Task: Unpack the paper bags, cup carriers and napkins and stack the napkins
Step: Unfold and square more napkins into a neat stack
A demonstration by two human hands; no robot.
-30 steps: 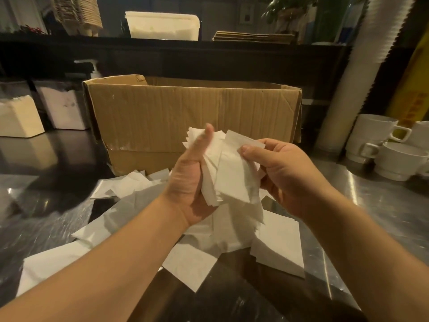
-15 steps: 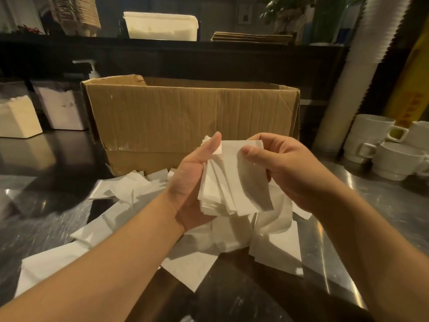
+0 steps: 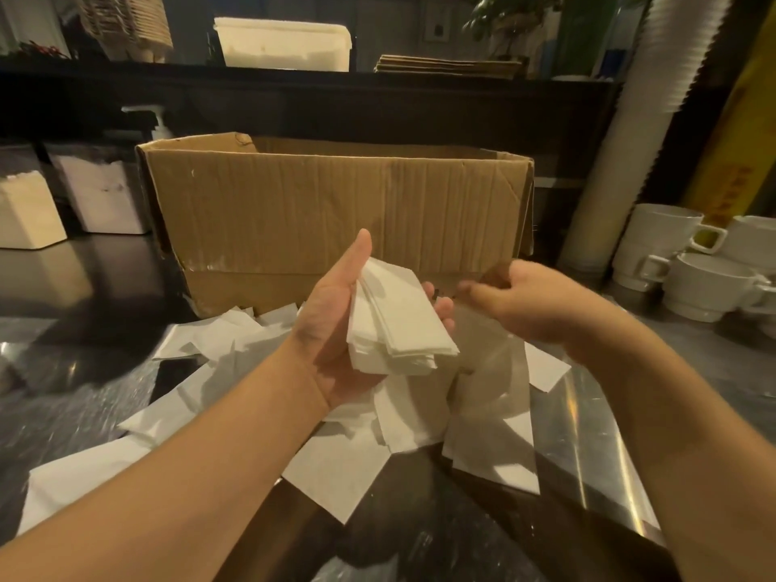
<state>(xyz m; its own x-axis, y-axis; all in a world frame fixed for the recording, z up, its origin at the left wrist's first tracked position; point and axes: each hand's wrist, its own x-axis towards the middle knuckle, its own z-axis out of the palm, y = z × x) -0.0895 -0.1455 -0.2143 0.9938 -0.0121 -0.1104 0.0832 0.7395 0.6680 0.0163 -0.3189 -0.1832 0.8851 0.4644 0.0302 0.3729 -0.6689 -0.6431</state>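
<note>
My left hand [image 3: 331, 329] grips a small stack of white napkins [image 3: 394, 325] in front of the cardboard box [image 3: 336, 212], thumb pointing up and fingers curled under the stack. My right hand [image 3: 533, 304] hovers just right of the stack, blurred, its fingers loosely bent with nothing visible in them. Several loose napkins [image 3: 336, 476] lie scattered on the dark reflective counter below both hands. On the back shelf sit flat brown paper bags [image 3: 449, 65] and a pile of pulp cup carriers [image 3: 126, 23].
White mugs [image 3: 705, 283] stand at the right, beside a tall sleeve of stacked cups [image 3: 621, 140]. At the left are white napkin holders [image 3: 25, 212] and a pump bottle [image 3: 161, 123]. A white tub [image 3: 285, 42] rests on the shelf.
My right hand laid a napkin onto the stack, let go and moved off to the right. The napkins in my left hand went from fanned out to a squared stack.
</note>
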